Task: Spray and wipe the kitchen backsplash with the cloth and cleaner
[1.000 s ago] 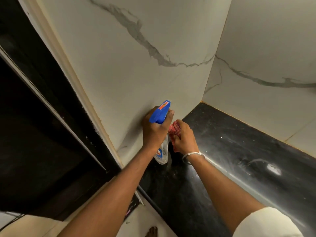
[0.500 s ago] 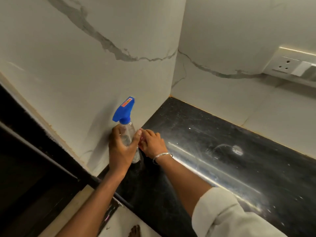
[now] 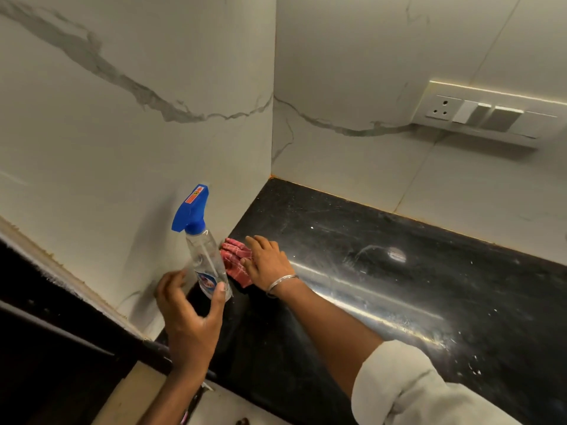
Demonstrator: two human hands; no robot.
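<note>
A clear spray bottle (image 3: pixel 205 259) with a blue trigger head stands upright on the black counter (image 3: pixel 399 271), close to the white marble backsplash (image 3: pixel 138 148) near the corner. My left hand (image 3: pixel 187 317) is just below the bottle with its fingers spread apart; only the thumb tip is at the bottle's base. A folded red cloth (image 3: pixel 233 253) lies on the counter right of the bottle. My right hand (image 3: pixel 267 262) rests on the cloth with its fingers laid flat over it.
The backsplash continues on the right-hand wall (image 3: pixel 352 164), which carries a white socket and switch plate (image 3: pixel 484 113). A dark recess (image 3: pixel 46 348) lies left of the counter's end. The counter runs on to the right, shiny and streaked.
My left hand let go of the bottle, which now stands on the counter, and its fingers opened. My right hand laid the cloth down beside it. The view swung right.
</note>
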